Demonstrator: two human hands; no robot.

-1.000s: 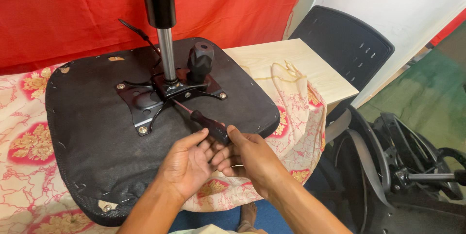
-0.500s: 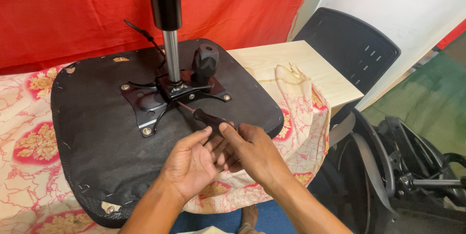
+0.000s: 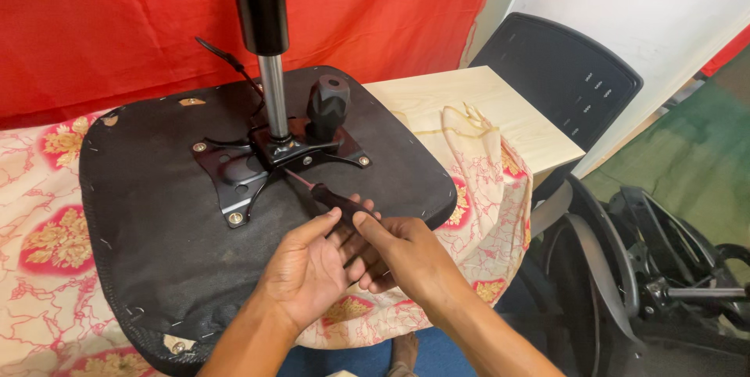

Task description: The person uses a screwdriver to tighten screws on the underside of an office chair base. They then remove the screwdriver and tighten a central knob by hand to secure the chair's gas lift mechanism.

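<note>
My only view comes from the head camera, looking steeply down and forward, close over my left hand (image 3: 308, 271) and right hand (image 3: 406, 256), with the upturned chair seat (image 3: 156, 213) filling the frame's middle.

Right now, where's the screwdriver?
In the head view, the screwdriver sits centre frame, its handle held in both the left hand and right hand, its tip at the metal plate on the upturned seat.
</note>
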